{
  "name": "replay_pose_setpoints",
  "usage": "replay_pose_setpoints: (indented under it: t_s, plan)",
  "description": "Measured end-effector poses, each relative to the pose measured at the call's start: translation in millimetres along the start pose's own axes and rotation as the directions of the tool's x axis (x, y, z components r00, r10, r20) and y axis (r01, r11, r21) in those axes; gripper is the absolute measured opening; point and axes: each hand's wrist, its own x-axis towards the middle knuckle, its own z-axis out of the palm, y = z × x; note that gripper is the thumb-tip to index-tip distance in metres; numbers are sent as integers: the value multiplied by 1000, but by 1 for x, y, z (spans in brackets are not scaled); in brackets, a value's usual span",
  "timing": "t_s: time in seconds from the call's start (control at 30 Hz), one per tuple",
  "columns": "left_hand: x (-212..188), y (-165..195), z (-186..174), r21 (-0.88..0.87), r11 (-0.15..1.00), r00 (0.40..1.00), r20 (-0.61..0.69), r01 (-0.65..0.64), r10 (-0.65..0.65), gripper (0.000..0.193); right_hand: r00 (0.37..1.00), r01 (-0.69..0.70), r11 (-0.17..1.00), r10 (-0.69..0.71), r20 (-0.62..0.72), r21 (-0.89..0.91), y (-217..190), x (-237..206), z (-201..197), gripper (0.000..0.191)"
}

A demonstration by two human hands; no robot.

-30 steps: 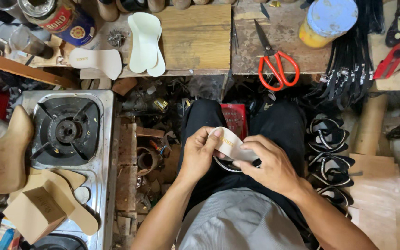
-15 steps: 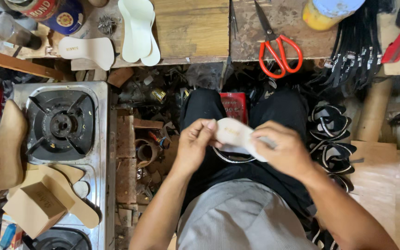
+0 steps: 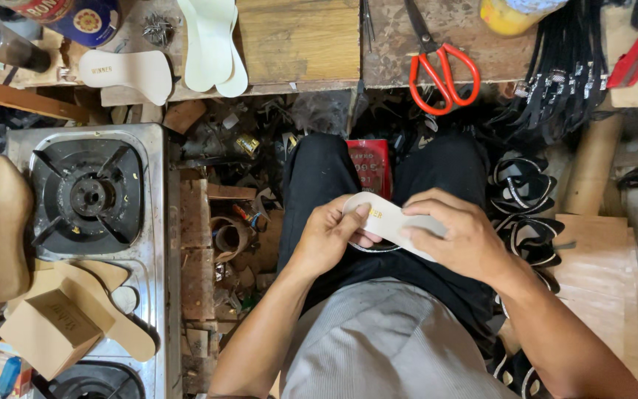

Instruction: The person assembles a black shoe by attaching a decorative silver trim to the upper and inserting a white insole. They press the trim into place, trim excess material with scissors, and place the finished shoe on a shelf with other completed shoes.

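- Cream insole (image 3: 389, 222): held over the lap, between both hands, above black trousers (image 3: 326, 177). It lies roughly level, long axis running left to right. A dark-edged piece shows just under its lower edge; what it is cannot be told.
- Left hand (image 3: 330, 235): fingers curled around the insole's rounded end, thumb pressed on its top face. Closed grip on the insole.
- Right hand (image 3: 458, 235): laid over the other end of the insole, fingers bent down across the top face and covering that end. Also gripping the insole.
- Red box (image 3: 369, 164): on the floor between the knees, just beyond the hands.
- Black-and-white sandal straps (image 3: 526, 199): stacked just beside the right knee, near the right hand.
- Wooden board (image 3: 599, 258): on the right side, past the straps.
- Gas stove (image 3: 90, 196): well apart on the left side, burner unlit.
- Cardboard box (image 3: 49, 325): resting on tan cut-out soles at the stove's near edge.
- Wooden bench (image 3: 297, 37): along the top of the view. On it: red-handled scissors (image 3: 441, 63), two pale insoles (image 3: 212, 41) overlapping, one tan insole (image 3: 127, 70) beside them.
- Bundle of black straps (image 3: 563, 66): hanging over the bench edge, right of the scissors.
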Motion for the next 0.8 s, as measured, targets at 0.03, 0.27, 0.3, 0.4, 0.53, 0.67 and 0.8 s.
replay_pose_setpoints:
  t_s: [0.03, 0.27, 0.3, 0.4, 0.53, 0.67, 0.8]
  plan:
    - [0, 0, 0, -25, 1000, 1000, 0, 1, -1, 33, 995, 89, 993, -92, -36, -73, -6, 2, 2, 31]
    - [-4, 0, -11, -67, 997, 998, -54, -42, 39, 32, 999, 15, 997, -18, -40, -76, -9, 7, 13, 27]
    - [-7, 3, -17, -68, 996, 996, -72, -53, 49, 34, 998, -4, 1000, 2, -61, -26, -4, 5, 9, 25]
    - [-26, 12, -43, 192, 978, 965, -229, -83, 127, 47, 990, -99, 995, 101, -100, 21, 12, -5, -6, 21]
    - [-41, 7, -56, 737, 668, 979, -45, -101, 198, 80, 979, -188, 981, 192, -69, 56, 28, -18, -14, 13]
    - [-30, -5, -45, 874, 432, 939, 74, -224, 337, 71, 979, -188, 981, 185, 82, 35, 33, -22, -1, 15]
    - [-19, 3, -46, 762, 648, 996, -64, 6, 67, 62, 984, -144, 990, 144, 108, -2, 31, -22, 10, 17]
